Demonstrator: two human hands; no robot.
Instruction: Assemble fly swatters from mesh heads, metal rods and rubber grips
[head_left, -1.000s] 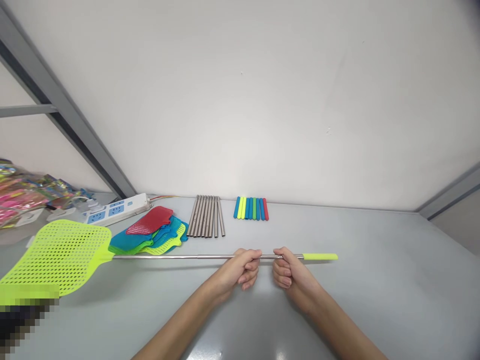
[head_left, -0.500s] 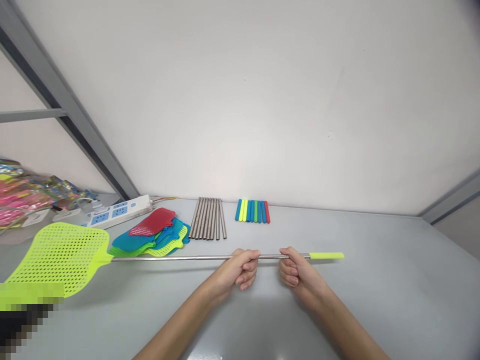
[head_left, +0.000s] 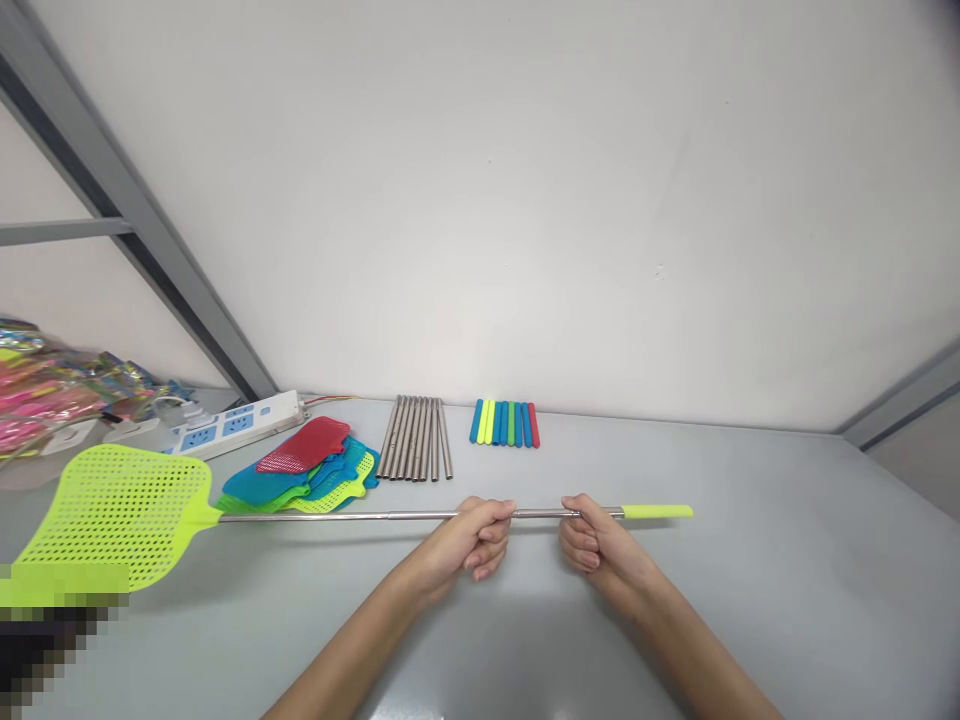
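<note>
A fly swatter [head_left: 120,510] with a yellow-green mesh head, a long metal telescopic rod and a yellow-green grip lies sideways across my view, its head at the left. My left hand [head_left: 480,537] is closed around the middle of the rod. Close to the grip, my right hand [head_left: 591,533] pinches the rod's thicker section. A short stretch of bare rod shows between the two hands. Beyond the rod, a pile of loose swatter heads [head_left: 307,465] in red, blue, green and yellow lies left of a row of metal rods [head_left: 414,440].
Several coloured grips [head_left: 505,423] lie in a row near the wall. A white power strip [head_left: 240,422] with a plug rests at the back left, near plastic-wrapped colourful goods [head_left: 67,385]. Grey metal frame posts [head_left: 150,220] edge the grey table [head_left: 750,600].
The hands have drawn slightly farther apart. The swatter's head and my left hand have shifted a little left, the grip and my right hand a little right.
</note>
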